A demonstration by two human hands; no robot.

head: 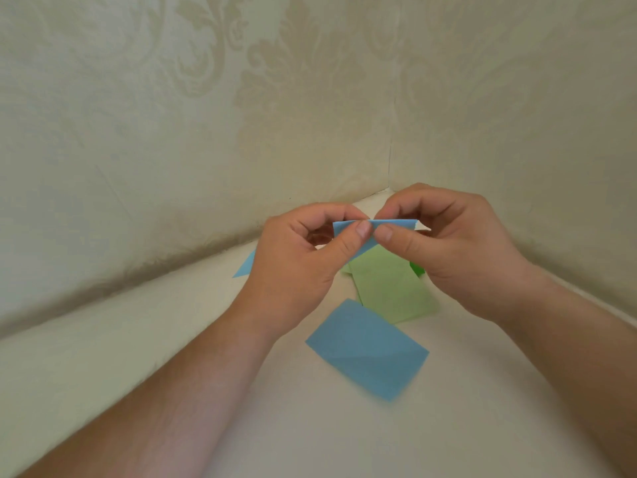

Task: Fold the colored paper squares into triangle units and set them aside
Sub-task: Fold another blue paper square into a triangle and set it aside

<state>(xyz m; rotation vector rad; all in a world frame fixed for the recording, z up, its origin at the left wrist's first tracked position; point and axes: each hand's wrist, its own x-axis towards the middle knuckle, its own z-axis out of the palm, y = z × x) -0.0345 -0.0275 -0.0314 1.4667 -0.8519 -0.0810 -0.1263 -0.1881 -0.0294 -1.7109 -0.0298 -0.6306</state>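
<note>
Mid-fold above the desk, our left hand and right hand each close their grip on a blue strip, thumbs meeting at its centre. At six o'clock a blue sheet and green sheets wait; a blue piece lies at nine o'clock, perhaps finished.

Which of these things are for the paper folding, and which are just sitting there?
For the folding:
- blue paper strip, pinched by left hand and right hand
- blue sheet on the table
- light green sheets
- blue corner behind the left hand
- dark green scrap

Just there:
- white table
- patterned wall
</note>
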